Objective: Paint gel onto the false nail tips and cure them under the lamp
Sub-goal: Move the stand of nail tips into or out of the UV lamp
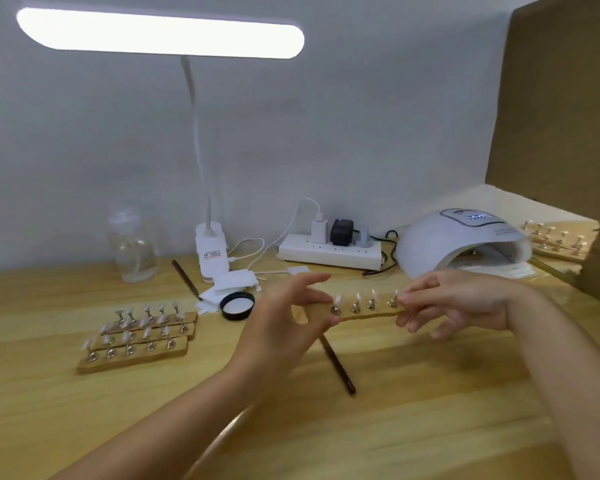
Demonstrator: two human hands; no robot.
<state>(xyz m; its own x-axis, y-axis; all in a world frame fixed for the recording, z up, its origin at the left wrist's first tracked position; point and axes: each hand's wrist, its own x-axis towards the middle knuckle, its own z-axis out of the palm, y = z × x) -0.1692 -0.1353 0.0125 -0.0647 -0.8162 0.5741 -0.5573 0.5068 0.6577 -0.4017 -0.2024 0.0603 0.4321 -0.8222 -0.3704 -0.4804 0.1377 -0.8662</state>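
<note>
A wooden strip (pixel 368 314) carrying several false nail tips on metal stands is held above the table between both hands. My left hand (pixel 284 320) pinches its left end with thumb and fingers. My right hand (pixel 454 303) pinches its right end. The white curing lamp (pixel 458 244) sits behind and to the right, its display lit and its mouth facing me. A dark brush (pixel 338 367) lies on the table below the strip. A black gel jar (pixel 238 305) stands open left of my left hand.
Three more strips of nail tips (pixel 136 336) lie at the left, and more strips (pixel 561 242) sit right of the curing lamp. A glass jar (pixel 132 247), desk lamp base (pixel 211 252), power strip (pixel 329 251), white wipes (pixel 219 289) and a second brush (pixel 186 278) line the back.
</note>
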